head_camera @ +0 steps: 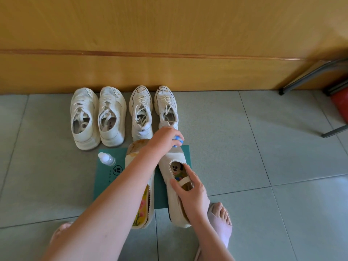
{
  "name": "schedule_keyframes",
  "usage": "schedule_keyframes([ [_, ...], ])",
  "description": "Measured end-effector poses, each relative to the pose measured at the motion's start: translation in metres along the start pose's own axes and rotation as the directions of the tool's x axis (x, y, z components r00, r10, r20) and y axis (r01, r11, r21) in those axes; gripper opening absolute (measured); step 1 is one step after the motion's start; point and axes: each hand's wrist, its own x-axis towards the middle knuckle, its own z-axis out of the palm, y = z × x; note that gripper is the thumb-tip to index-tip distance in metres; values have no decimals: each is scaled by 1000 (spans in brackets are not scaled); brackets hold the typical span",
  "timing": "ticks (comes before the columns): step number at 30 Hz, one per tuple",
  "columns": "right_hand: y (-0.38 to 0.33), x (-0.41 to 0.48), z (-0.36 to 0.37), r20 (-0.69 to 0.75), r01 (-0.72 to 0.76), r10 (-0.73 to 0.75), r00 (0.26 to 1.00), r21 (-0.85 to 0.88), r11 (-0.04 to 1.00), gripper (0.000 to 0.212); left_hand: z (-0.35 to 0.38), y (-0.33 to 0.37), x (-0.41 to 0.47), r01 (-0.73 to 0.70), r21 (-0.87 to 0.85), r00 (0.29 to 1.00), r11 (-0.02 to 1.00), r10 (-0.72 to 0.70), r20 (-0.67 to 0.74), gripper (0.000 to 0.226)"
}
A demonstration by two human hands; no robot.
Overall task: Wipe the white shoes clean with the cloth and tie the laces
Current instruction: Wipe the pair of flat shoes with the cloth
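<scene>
Your left hand [163, 137] is curled round a small bunched blue cloth [178, 141] and presses it against the toe of the cream slip-on shoe [169, 166]. That shoe lies on the green mat [105, 185] just in front of you, beside its mate [131, 159]. Your right hand [191, 193] grips the shoe at its opening, fingers spread over the strap and collar. The upper looks like soft knit, light and easily dented, so the firmer collar and sole edge are probably your best hold. Wipe against that brace. The cloth is limp, so keep it wadded. The laced white sneakers [140, 113] by the wall look stiffer and should take a grip at the heel.
</scene>
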Motion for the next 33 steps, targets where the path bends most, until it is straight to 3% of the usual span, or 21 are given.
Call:
schedule_keyframes([
  [5,-1,0,1,-4,17,-17,1000,2,1000,61,12,5,-8,-51,21,999,998,50,10,22],
  [12,-1,0,-1,1,15,-15,1000,38,999,59,0,-19,-9,88,67,975,994,-72,-213,27],
  [21,-4,1,-7,41,-56,51,998,122,991,57,32,-2,-52,117,-131,859,984,-167,-485,20],
  [30,4,9,-11,138,-145,99,985,376,915,53,78,28,-108,130,-408,757,904,-356,-548,14],
  [33,4,10,-15,174,-137,75,982,374,917,53,94,32,-122,155,-448,729,881,-408,-550,16],
])
